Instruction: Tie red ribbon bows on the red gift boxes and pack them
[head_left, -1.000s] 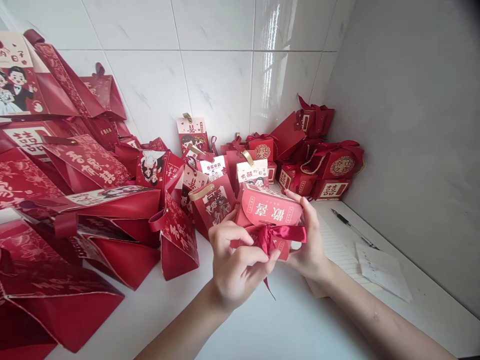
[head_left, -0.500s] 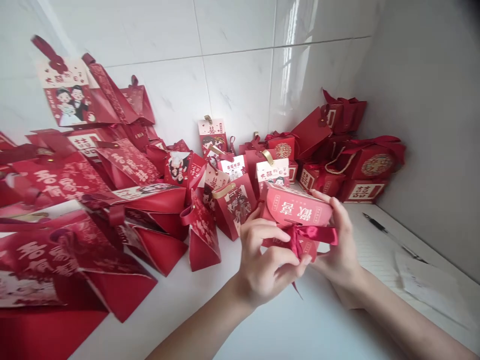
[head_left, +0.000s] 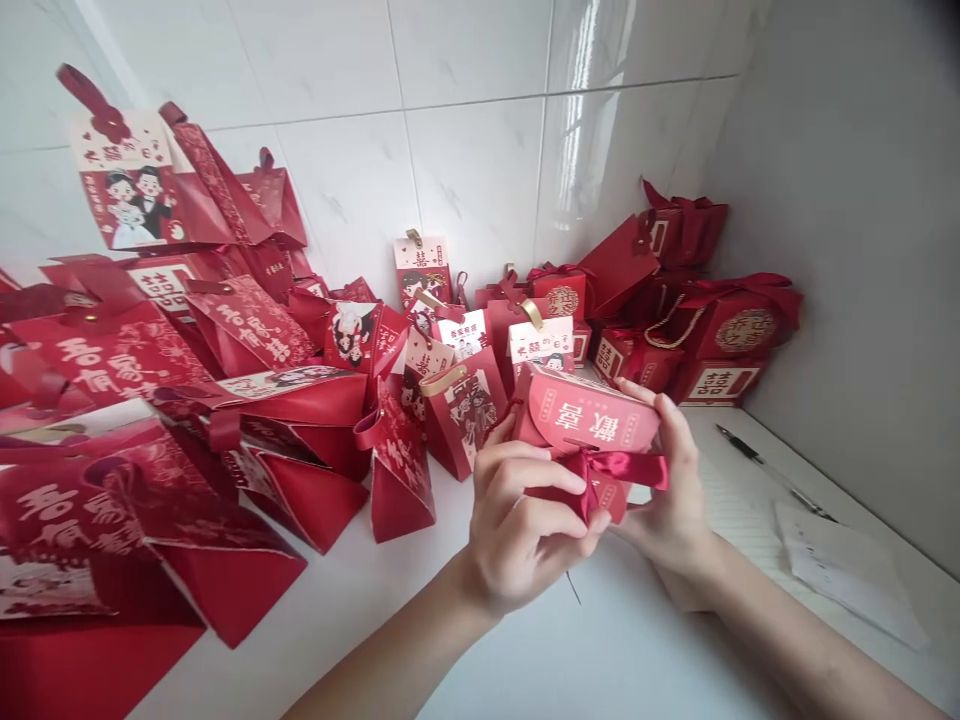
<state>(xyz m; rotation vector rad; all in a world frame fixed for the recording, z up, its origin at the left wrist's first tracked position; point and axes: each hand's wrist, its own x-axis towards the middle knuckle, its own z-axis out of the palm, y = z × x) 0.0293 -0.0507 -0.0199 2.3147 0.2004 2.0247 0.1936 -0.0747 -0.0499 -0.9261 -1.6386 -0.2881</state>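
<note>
Between my two hands is a red gift box (head_left: 589,412) with light lettering, raised above the white table. A dark pink ribbon (head_left: 626,468) is tied in a bow across its front. My left hand (head_left: 525,520) grips the box from the left, its fingers closed over the ribbon's knot. On the other side, my right hand (head_left: 679,480) is wrapped round the right end of the box, thumb and fingers against it. The far side and underside of the box are hidden. A thin ribbon end hangs below my left hand.
Many red gift boxes (head_left: 262,490) crowd the table on the left. More ribboned boxes (head_left: 742,330) are stacked in the back right corner. A black pen (head_left: 739,445) and a white paper slip (head_left: 847,575) lie on lined paper at right. Tiled wall (head_left: 480,170) stands behind.
The whole view has shifted very slightly, so things sit a little further left. Both hands keep the same hold on the box, and the hanging ribbon end has swung a little.
</note>
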